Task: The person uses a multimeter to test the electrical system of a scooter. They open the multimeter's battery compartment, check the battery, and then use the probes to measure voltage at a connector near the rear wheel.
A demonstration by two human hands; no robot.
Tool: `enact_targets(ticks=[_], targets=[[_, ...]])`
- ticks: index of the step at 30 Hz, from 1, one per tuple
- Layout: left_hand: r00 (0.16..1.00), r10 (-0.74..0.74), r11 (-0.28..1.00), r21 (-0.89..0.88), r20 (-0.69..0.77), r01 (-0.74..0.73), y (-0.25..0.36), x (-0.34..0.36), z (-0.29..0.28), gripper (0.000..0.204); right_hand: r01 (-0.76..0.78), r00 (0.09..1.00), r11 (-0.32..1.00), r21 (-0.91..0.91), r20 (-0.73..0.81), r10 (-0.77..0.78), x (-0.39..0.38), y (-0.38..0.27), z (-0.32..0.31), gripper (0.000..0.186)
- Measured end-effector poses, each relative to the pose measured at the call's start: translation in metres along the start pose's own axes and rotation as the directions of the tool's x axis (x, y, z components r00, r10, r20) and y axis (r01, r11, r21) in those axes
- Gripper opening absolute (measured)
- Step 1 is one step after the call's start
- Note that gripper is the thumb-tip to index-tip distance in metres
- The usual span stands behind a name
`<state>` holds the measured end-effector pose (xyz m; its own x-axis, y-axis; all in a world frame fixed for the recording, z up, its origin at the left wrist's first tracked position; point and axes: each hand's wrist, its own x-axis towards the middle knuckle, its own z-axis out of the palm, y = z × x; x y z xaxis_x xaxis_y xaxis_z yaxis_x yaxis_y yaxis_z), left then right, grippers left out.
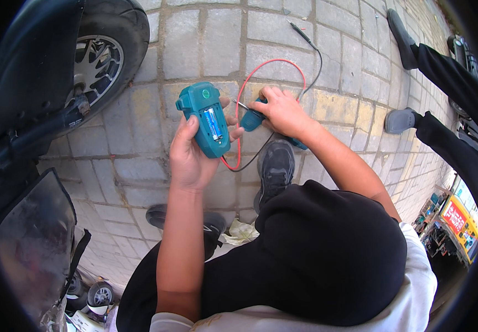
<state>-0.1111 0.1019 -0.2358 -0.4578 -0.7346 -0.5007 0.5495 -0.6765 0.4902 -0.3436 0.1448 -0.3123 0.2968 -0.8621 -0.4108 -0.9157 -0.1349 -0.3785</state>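
Note:
My left hand [186, 141] is wrapped round a teal handheld meter [212, 145], its back facing up. The battery bay lies uncovered, and blue cylindrical batteries [214, 124] sit in it. To the right, the fingers of my right hand [284, 112] pinch a small teal plastic piece [252, 120], which looks like a cover. A thin metal tip [240, 103] sticks out beside this piece; what it belongs to is hidden. A red test lead [261, 65] and a black one loop from the meter, and a black probe [300, 33] lies on the paving.
A scooter wheel [103, 61] and dark bodywork stand at the left. Under my right wrist shows another teal object [297, 143], partly hidden. My shoe [276, 166] is just below the hands, near a crumpled pale wrapper [241, 231]. Another person's legs [452, 77] are at the right.

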Motion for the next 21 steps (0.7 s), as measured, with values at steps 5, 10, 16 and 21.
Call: enact_targets(ticks=[5, 10, 16, 21], targets=[[0.996, -0.075, 0.988, -0.131, 0.043, 0.08, 0.002, 0.002, -0.006, 0.058, 0.09, 0.985, 0.995, -0.039, -0.145, -0.095, -0.006, 0.004, 0.003, 0.044], [0.992, -0.1, 0.984, -0.158, -0.075, 0.087, 0.0, 0.004, -0.009, 0.057, 0.029, 0.996, 0.996, 0.079, -0.091, -0.022, -0.009, 0.013, 0.001, 0.034], [0.978, -0.1, 0.99, -0.112, -0.181, 0.081, -0.002, 0.007, -0.014, 0.055, -0.353, 0.923, 0.445, 0.823, 0.231, 0.307, -0.013, 0.016, -0.023, 0.022], [0.973, -0.153, 0.988, -0.047, -0.172, 0.147, -0.009, 0.01, -0.015, 0.055, -0.127, 0.898, -0.371, 0.92, 0.266, 0.351, -0.016, -0.007, -0.042, 0.021]])
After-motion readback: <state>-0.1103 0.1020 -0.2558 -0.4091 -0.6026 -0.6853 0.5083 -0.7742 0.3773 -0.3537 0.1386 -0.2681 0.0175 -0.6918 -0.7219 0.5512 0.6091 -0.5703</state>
